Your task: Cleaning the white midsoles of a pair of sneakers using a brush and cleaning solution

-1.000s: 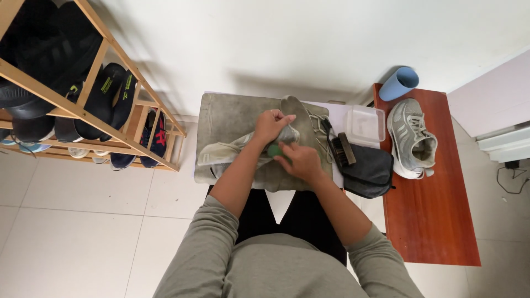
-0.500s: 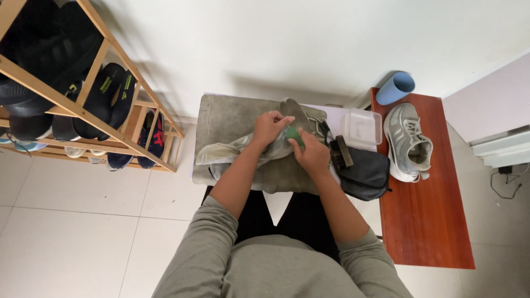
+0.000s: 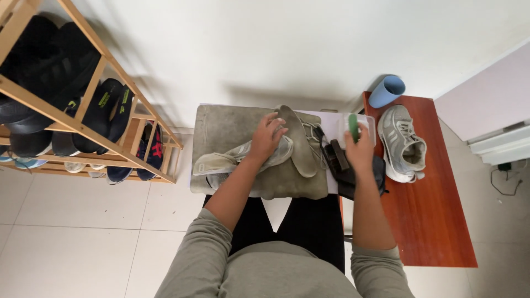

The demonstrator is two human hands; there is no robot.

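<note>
White wall and pale tiled floor, seated person looking down at a grey towel (image 3: 232, 127) spread over a small white table.

Change vs half a sec ago: right hand (image 3: 360, 150) was on the shoe w/ the green sponge (image 3: 353, 126), scrubbing; now it's swung off to the right and sits over the clear plastic tub (image 3: 369, 126), fingers closed round the sponge, which sticks up edge-on. Can't tell if sponge touches the tub or any liquid inside. Reads as a pause in scrubbing, prob. a re-wet/rinse of the sponge, not a finish.

Grey shoe (image 3: 243, 155) lies on its side on the towel, toe toward the left edge. Left hand (image 3: 266, 138) pressed flat on it, fingers spread over the upper, pinning rather than clamping. Shoe pos. roughly same as before.

Outward: grey insole (image 3: 298, 140) lies loose just right of the shoe, overlapping it near the left hand. Laces (image 3: 317, 135) in a tangle beside it. Dark brush (image 3: 338, 157) rests on a black pouch (image 3: 367, 179), just under the right hand. Second grey shoe (image 3: 402, 142) upright on a red-brown bench (image 3: 425, 221), blue cup (image 3: 386, 91) on its side at the bench's far end. Wooden shoe rack (image 3: 83, 116) w/ dark shoes on the left, well apart.

In the way: insole + laces lie btw shoe and tub, on the right hand's return path; brush close under the wrist.
</note>
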